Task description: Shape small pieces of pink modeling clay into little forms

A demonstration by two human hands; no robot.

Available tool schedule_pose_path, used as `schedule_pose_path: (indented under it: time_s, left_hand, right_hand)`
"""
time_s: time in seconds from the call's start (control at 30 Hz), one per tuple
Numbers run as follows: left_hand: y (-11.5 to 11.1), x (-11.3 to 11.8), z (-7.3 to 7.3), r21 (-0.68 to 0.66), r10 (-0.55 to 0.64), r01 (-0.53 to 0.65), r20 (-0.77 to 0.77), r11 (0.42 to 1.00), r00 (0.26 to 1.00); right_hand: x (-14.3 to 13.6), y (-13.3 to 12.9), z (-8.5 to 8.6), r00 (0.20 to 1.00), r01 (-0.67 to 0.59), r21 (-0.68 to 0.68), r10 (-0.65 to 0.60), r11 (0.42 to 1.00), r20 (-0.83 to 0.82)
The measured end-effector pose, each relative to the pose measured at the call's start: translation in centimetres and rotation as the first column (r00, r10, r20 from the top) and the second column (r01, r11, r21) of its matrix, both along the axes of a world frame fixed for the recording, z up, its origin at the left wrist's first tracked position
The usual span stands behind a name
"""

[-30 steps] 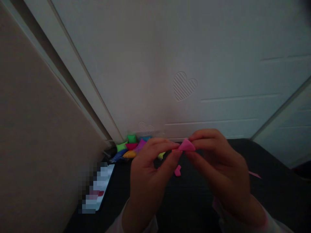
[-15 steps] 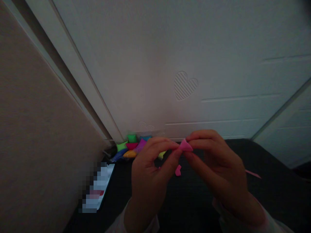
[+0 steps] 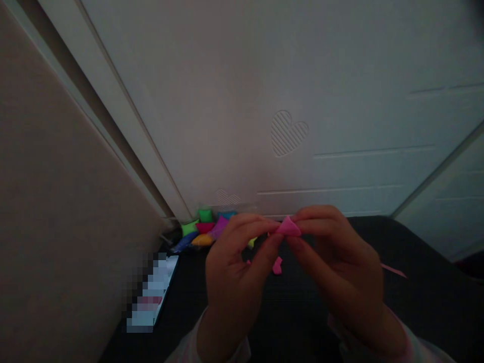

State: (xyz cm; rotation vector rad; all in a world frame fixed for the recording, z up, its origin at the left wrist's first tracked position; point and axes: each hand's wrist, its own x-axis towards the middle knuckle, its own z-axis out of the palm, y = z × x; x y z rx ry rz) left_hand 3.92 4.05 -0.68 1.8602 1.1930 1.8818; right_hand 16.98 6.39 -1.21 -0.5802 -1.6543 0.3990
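Observation:
A small pink clay piece (image 3: 289,227), roughly triangular, is held up above the dark table between both hands. My left hand (image 3: 238,272) pinches its left side between thumb and fingers. From the right, my right hand (image 3: 344,272) pinches the same piece, its thumb below and fingers above. Lower down, another pink piece (image 3: 277,266) lies on the table, seen in the gap between the hands. A tiny bit of pink also shows beside my left thumb.
Coloured packets (image 3: 204,228) lie in a pile at the back left against a white panel with hearts. A phone (image 3: 155,292), partly pixelated, rests on the dark table (image 3: 295,312) at left. At right lies a thin pink strip (image 3: 394,270).
The pink piece has tilted slightly, with its peak still up. My right hand has dropped a little, and my left hand has shifted very slightly.

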Motion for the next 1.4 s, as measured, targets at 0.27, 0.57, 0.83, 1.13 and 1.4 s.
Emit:
schedule_pose_path:
  time_s: [0.27,0.57,0.83,1.13,1.4]
  left_hand:
    - [0.12,0.36,-0.09,-0.045,-0.005,0.007,0.048,0.999,0.999]
    - [0.06,0.34,-0.22,-0.058,-0.036,0.042,0.094,0.997,0.995]
    - [0.31,0.38,-0.36,-0.036,-0.026,0.031,0.109,0.999,0.994]
    - [0.08,0.38,-0.58,-0.024,-0.018,0.020,0.090,1.000,0.996]
    - [0.24,0.34,-0.90,0.049,0.012,-0.014,0.033,0.999,0.999]
  right_hand:
    - [-0.14,-0.06,-0.04,0.999,0.026,-0.002,-0.026,1.000,-0.018]
    - [-0.10,-0.04,-0.20,0.999,-0.002,-0.030,0.000,1.000,-0.043]
    - [0.05,-0.09,-0.34,0.999,-0.007,-0.044,0.006,0.999,-0.042]
    - [-0.08,0.03,-0.40,0.995,-0.012,-0.046,0.008,0.999,-0.098]
    - [-0.24,0.00,-0.46,0.989,-0.042,-0.064,0.032,0.997,-0.146]
